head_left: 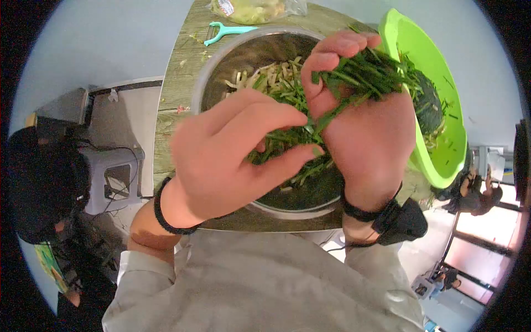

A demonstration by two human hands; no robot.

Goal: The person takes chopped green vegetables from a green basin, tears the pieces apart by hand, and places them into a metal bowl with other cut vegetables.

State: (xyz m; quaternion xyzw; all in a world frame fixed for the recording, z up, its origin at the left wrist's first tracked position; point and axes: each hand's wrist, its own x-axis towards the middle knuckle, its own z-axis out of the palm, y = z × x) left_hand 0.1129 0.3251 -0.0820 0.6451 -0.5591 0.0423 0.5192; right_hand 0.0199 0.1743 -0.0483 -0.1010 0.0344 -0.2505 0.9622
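A bunch of chopped green leaves (365,74) lies across the upturned palm of my right hand (365,122), its fingers curled up around them. My left hand (238,149) is beside it, thumb and forefinger apart, with small green bits stuck to the fingertips and nothing held. Both hands are over a steel bowl (213,69). Inside the bowl are pale cut strips (271,76) and chopped greens (298,171), partly hidden by my hands. A bright green basket (452,127) at the right holds more chopped greens and something dark.
A turquoise peeler (227,30) and a clear plastic bag of pale green pieces (251,10) lie on the wooden table (171,105) beyond the bowl. A grey stool (113,177) stands at the left near a person in dark clothes (44,182). More people are far right.
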